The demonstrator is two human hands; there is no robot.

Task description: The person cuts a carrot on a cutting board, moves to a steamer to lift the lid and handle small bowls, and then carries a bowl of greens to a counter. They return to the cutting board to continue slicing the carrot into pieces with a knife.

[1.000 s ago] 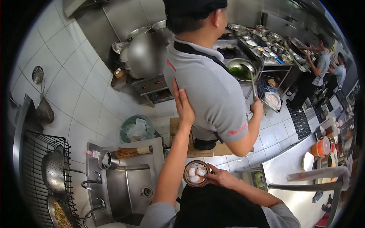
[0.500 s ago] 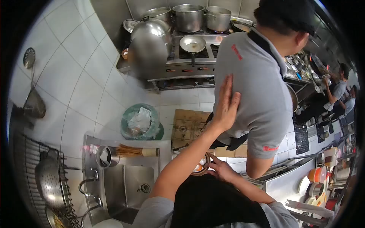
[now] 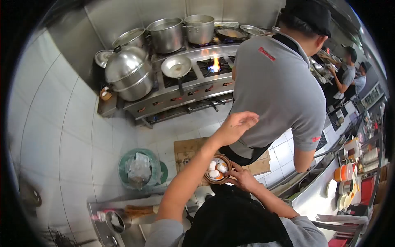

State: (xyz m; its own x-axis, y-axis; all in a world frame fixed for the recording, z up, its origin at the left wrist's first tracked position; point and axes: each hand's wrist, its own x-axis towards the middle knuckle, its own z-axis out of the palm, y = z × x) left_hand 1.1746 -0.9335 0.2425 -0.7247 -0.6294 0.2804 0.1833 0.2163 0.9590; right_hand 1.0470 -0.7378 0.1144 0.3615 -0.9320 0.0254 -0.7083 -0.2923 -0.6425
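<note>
My right hand [image 3: 243, 178] grips the side of a small round bamboo steamer basket [image 3: 229, 161], held in front of my apron. Inside the basket sit several rounded white and orange pieces [image 3: 212, 166], like small buns. My left hand [image 3: 236, 126] is raised with its fingers stretched out and holds nothing. Its fingertips overlap the grey shirt of a co-worker [image 3: 279, 86], who stands just ahead with their back to me.
A stove [image 3: 193, 74] carries large pots, a frying pan [image 3: 176, 66] and a domed steamer pot [image 3: 129, 74]; one burner flames [image 3: 215, 63]. A lined bin [image 3: 140, 171] and flattened cardboard [image 3: 181, 148] are on the floor. A metal counter [image 3: 306, 206] stands right.
My view has shifted toward the stove. My left hand has drawn back from higher on the co-worker's back. The basket now shows more fully, and a burner flame has come into view.
</note>
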